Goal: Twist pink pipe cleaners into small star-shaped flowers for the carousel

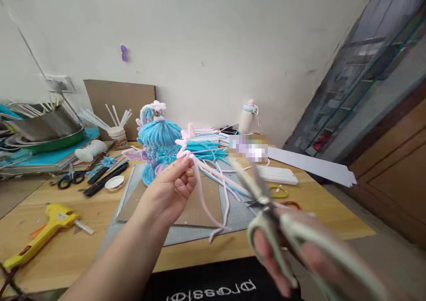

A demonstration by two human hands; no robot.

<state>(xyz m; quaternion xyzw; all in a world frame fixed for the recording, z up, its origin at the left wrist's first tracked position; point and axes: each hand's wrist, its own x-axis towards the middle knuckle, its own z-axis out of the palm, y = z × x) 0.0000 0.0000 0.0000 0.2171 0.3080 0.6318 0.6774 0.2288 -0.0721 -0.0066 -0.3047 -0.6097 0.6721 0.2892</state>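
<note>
Table (66, 256), scissors (265, 202), white-lettered black cloth (189, 277)

A black garment (199, 272) is worn, printed across with a row of white lettering (213, 291); the left forearm (133, 243) is bared.

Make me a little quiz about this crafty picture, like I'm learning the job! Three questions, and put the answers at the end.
1. True or false: the left hand pinches a pink fuzzy strand while the right hand holds scissors.
2. What colour is the glue gun? a) green b) yellow c) black
3. Fill the gap: in the picture, the bottle is to the ____ of the blue fuzzy craft.

Key: 1. True. 2. b. 3. right.
</note>
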